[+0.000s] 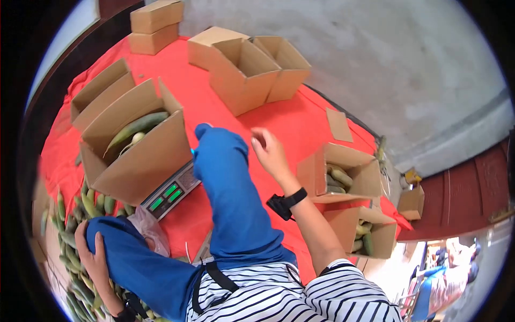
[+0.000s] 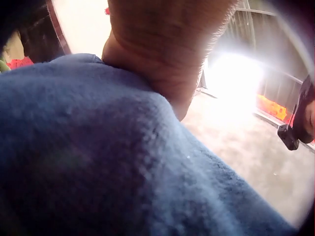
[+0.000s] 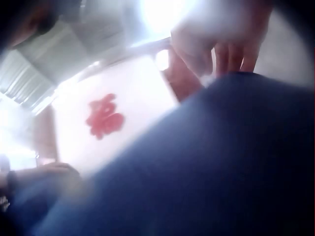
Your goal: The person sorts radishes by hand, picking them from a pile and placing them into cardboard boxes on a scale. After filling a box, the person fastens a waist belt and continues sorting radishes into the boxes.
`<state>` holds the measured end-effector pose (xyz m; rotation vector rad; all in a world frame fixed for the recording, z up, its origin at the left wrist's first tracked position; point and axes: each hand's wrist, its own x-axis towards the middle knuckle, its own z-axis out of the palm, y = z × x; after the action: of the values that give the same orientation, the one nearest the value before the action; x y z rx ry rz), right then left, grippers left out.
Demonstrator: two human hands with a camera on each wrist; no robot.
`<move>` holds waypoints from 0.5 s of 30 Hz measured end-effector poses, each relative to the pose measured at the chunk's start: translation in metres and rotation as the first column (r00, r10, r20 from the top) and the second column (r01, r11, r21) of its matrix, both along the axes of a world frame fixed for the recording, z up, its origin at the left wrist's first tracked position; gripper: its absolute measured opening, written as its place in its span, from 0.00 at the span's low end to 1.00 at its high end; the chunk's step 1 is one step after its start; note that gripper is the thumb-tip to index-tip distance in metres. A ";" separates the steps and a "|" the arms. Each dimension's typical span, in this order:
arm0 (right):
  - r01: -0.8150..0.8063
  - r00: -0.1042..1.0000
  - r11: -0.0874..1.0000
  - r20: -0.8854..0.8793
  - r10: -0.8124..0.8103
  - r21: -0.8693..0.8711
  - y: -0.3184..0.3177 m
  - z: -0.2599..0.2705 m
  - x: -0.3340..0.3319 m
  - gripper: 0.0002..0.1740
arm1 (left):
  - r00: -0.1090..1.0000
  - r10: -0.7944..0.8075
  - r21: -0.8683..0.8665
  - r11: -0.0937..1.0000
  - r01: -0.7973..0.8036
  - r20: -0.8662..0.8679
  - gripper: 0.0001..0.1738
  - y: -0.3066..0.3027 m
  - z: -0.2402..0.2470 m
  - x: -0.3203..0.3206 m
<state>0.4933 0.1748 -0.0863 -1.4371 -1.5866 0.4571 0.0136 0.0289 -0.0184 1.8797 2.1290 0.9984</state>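
Note:
In the head view the left hand (image 1: 95, 264) rests on the person's bent left knee; the left wrist view has this hand (image 2: 160, 44) against blue cloth (image 2: 98, 132). Beside the right knee (image 1: 225, 147), the right hand (image 1: 270, 154) is held with loosely bent fingers and nothing in it. Its fingers (image 3: 235, 56) hang by the blue trousers (image 3: 197, 157) in the blurred right wrist view; contact cannot be told. Past the left knee, an upright cardboard box (image 1: 147, 169) with long green vegetables (image 1: 140, 124) stands on a scale (image 1: 185, 180) with lit green displays.
Many green vegetables (image 1: 80, 290) lie at the left. Two boxes with vegetables (image 1: 367, 174) (image 1: 386, 236) stand at the right, and open boxes (image 1: 241, 94) stand further back on the red cloth (image 1: 188, 80). A flat cardboard piece (image 1: 339, 124) lies near the wall.

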 end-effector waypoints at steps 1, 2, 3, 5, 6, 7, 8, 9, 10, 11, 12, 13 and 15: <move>0.058 0.997 0.998 0.047 -0.058 0.012 -0.009 -0.030 0.017 0.13 | 0.999 -0.009 0.002 1.000 0.009 -0.042 0.20 0.001 -0.002 -0.002; 0.103 0.993 0.994 0.064 -0.100 -0.048 -0.023 -0.054 0.033 0.13 | 0.999 -0.020 0.009 1.000 0.020 -0.039 0.20 0.003 -0.002 -0.002; 0.144 0.987 0.983 0.081 -0.136 -0.112 -0.038 -0.074 0.048 0.13 | 0.999 -0.028 0.009 1.000 0.029 -0.046 0.20 0.003 -0.002 -0.002; 0.214 0.975 0.952 -0.018 -0.223 -0.218 -0.073 -0.105 0.070 0.14 | 0.997 -0.047 0.007 0.999 0.047 -0.056 0.20 0.001 -0.002 -0.003; 0.255 0.962 0.930 -0.031 -0.272 -0.266 -0.088 -0.125 0.083 0.15 | 0.998 -0.034 0.010 0.999 0.034 -0.061 0.20 0.002 -0.003 -0.004; 0.294 0.946 0.904 -0.041 -0.322 -0.311 -0.102 -0.142 0.098 0.16 | 0.998 -0.022 0.016 1.000 0.023 -0.063 0.20 0.002 -0.004 -0.004; 0.305 0.942 0.902 -0.042 -0.333 -0.306 -0.117 -0.153 0.111 0.16 | 0.997 -0.034 0.020 0.999 0.035 -0.063 0.20 0.003 -0.005 -0.006; 0.375 0.916 0.859 -0.007 -0.402 -0.348 -0.129 -0.161 0.123 0.17 | 0.997 -0.033 0.027 0.999 0.035 -0.067 0.20 0.002 -0.006 -0.008; 0.437 0.886 0.811 0.030 -0.463 -0.388 -0.139 -0.169 0.134 0.19 | 0.997 -0.028 0.033 0.999 0.030 -0.073 0.20 0.001 -0.006 -0.010; 0.437 0.886 0.813 0.026 -0.464 -0.384 -0.145 -0.180 0.148 0.19 | 0.997 -0.027 0.039 0.999 0.030 -0.075 0.20 0.000 -0.006 -0.011; 0.445 0.862 0.789 -0.038 -0.506 -0.425 -0.148 -0.181 0.156 0.21 | 0.997 -0.028 0.035 0.999 0.030 -0.072 0.20 -0.001 -0.005 -0.011; 0.448 0.831 0.763 -0.098 -0.548 -0.467 -0.148 -0.182 0.163 0.22 | 0.997 -0.028 0.031 0.999 0.030 -0.069 0.20 -0.001 -0.004 -0.010; 0.436 0.809 0.744 -0.142 -0.570 -0.507 -0.146 -0.178 0.169 0.24 | 0.997 -0.026 0.037 0.999 0.029 -0.077 0.20 -0.001 -0.006 -0.012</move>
<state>0.6623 0.0288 -0.2648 -1.9768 -0.8112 0.6984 0.0018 0.0280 -0.0241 1.9898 2.1341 0.9831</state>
